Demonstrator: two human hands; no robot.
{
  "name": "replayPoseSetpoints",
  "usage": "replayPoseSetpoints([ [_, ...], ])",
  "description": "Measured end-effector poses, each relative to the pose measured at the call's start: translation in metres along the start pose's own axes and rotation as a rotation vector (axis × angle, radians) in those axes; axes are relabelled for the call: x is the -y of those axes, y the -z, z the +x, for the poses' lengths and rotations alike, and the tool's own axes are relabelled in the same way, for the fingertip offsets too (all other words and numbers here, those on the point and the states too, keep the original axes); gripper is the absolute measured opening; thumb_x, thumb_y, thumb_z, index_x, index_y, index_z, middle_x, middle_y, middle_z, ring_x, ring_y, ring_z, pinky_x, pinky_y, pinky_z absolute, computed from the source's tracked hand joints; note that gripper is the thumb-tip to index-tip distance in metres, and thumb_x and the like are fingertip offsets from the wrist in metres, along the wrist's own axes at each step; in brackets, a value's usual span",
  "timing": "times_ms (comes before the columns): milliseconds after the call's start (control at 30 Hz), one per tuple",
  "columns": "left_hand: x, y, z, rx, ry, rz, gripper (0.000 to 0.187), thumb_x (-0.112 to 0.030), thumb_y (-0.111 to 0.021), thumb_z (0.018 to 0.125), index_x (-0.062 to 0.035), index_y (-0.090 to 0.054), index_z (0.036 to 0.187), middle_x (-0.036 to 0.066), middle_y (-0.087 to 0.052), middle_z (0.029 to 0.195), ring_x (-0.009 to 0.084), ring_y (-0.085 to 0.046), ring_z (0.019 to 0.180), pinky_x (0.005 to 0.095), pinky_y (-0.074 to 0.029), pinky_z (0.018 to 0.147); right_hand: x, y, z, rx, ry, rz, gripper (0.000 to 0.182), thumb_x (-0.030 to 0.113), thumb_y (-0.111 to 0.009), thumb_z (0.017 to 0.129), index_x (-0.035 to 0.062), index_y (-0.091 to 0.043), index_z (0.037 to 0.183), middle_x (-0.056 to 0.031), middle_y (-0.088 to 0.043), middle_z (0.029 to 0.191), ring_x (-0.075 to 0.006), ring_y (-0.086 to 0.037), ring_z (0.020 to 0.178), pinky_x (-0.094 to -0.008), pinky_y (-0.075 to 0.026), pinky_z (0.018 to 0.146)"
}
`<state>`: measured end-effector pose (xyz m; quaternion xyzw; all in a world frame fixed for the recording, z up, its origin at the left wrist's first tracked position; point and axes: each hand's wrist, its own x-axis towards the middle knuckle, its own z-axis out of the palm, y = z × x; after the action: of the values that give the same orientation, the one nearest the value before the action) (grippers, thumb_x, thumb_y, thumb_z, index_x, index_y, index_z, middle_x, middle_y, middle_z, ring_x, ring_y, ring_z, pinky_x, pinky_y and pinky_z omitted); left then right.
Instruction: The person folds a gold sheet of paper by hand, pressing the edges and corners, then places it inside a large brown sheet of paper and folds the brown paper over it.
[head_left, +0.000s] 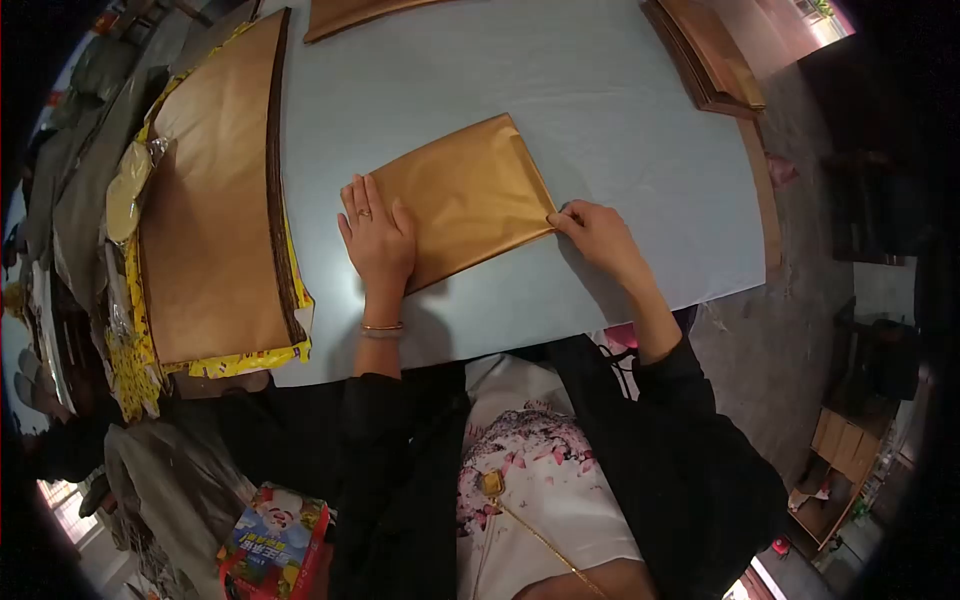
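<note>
A folded piece of brown paper (465, 190) lies slightly turned on the pale blue tabletop (640, 170). Along its left edge rests my left hand (378, 235), flat, with the fingers stretched out and partly over the paper; a ring and a bracelet show on it. At the paper's lower right corner, my right hand (595, 235) pinches the edge between thumb and curled fingers. A narrow fold runs down the paper's right side. What lies inside the folded layers is hidden.
A tall stack of large brown paper sheets (215, 220) on yellow wrapping (245, 362) stands at the left, with a clear-wrapped item (128, 190) on it. More folded brown paper (708, 55) lies at the far right; another piece (365, 14) is at the back edge. A colourful bag (275, 540) is below left.
</note>
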<state>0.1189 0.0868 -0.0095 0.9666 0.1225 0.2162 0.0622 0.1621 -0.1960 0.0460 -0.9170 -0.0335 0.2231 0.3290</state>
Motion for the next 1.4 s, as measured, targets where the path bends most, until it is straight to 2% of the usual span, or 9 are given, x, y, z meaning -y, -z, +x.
replayPoseSetpoints([
  [300,0.002,-0.002,-0.002,0.0,0.021,-0.03,0.052,-0.031,-0.044,0.09,-0.0014,-0.039,0.134,0.014,-0.039,0.139,0.031,-0.033,0.132,0.0506,-0.029,0.103,-0.007,-0.016,-0.003,-0.145,0.125,-0.091,0.037,0.041,-0.054,0.087,0.0051,-0.061,0.083,-0.0124,-0.064,0.072,-0.0331,-0.06,0.07,-0.0407,-0.046,0.062],
  [500,0.002,0.0,-0.002,0.048,0.056,-0.071,0.054,-0.032,-0.042,0.091,-0.0028,-0.036,0.136,0.014,-0.035,0.142,0.0304,-0.027,0.134,0.0499,-0.025,0.106,0.005,-0.007,-0.006,-0.145,0.074,-0.159,0.035,0.04,-0.054,0.088,0.0051,-0.057,0.091,-0.0116,-0.064,0.072,-0.0328,-0.061,0.07,-0.0412,-0.047,0.064],
  [600,0.002,-0.002,-0.001,0.07,0.07,-0.068,0.054,-0.032,-0.041,0.091,-0.004,-0.035,0.137,0.013,-0.035,0.143,0.0302,-0.026,0.135,0.0496,-0.024,0.106,0.03,-0.003,-0.004,-0.226,-0.029,-0.243,0.033,0.038,-0.049,0.091,0.0058,-0.054,0.098,-0.0096,-0.065,0.087,-0.0302,-0.061,0.077,-0.0399,-0.048,0.068],
  [667,0.002,-0.002,-0.002,0.075,0.079,-0.081,0.054,-0.032,-0.04,0.092,-0.0048,-0.035,0.138,0.012,-0.034,0.143,0.0298,-0.026,0.135,0.0495,-0.023,0.106,0.042,-0.011,0.01,-0.402,0.204,-0.135,0.036,0.036,-0.041,0.094,0.0072,-0.052,0.112,-0.0092,-0.057,0.118,-0.0261,-0.056,0.103,-0.0399,-0.044,0.085],
  [700,0.002,-0.001,-0.003,0.075,0.08,-0.08,0.054,-0.032,-0.04,0.092,-0.0048,-0.035,0.138,0.012,-0.034,0.143,0.0298,-0.026,0.135,0.0495,-0.023,0.106,0.049,-0.018,0.019,-0.402,0.205,-0.135,0.036,0.036,-0.041,0.094,0.0072,-0.052,0.112,-0.0092,-0.057,0.118,-0.0261,-0.056,0.103,-0.0399,-0.044,0.085],
  [767,0.0,0.002,-0.002,0.079,0.069,-0.073,0.053,-0.031,-0.04,0.092,-0.0045,-0.034,0.138,0.012,-0.033,0.144,0.0294,-0.026,0.135,0.0487,-0.023,0.107,0.058,-0.032,0.044,-0.515,0.622,-0.259,0.043,0.036,-0.034,0.097,0.0102,-0.043,0.13,-0.0062,-0.037,0.141,-0.0225,-0.038,0.127,-0.0425,-0.03,0.103],
  [800,0.0,0.003,-0.002,0.078,0.068,-0.074,0.053,-0.031,-0.04,0.092,-0.0045,-0.034,0.138,0.012,-0.033,0.144,0.0294,-0.026,0.135,0.0487,-0.023,0.107,0.053,-0.038,0.057,-0.518,0.623,-0.258,0.043,0.036,-0.034,0.097,0.0102,-0.043,0.13,-0.0062,-0.037,0.141,-0.0225,-0.038,0.127,-0.0425,-0.03,0.103],
  [867,0.0,0.003,-0.002,0.076,0.066,-0.089,0.052,-0.03,-0.04,0.092,-0.004,-0.035,0.137,0.012,-0.033,0.144,0.0295,-0.026,0.135,0.0486,-0.022,0.107,0.045,-0.05,0.077,-0.412,0.638,-0.408,0.05,0.037,-0.032,0.097,0.011,-0.032,0.14,-0.0045,-0.028,0.147,-0.0197,-0.024,0.136,-0.045,-0.015,0.111],
  [1400,0.001,0.001,-0.003,0.066,0.073,-0.086,0.051,-0.032,-0.038,0.094,-0.0043,-0.035,0.137,0.012,-0.032,0.144,0.0293,-0.024,0.136,0.0497,-0.017,0.109,0.034,-0.056,0.082,-0.415,0.513,-0.509,0.054,0.042,-0.032,0.096,0.011,-0.031,0.141,-0.0017,-0.027,0.148,-0.0186,-0.023,0.137,-0.0475,-0.014,0.111],
])
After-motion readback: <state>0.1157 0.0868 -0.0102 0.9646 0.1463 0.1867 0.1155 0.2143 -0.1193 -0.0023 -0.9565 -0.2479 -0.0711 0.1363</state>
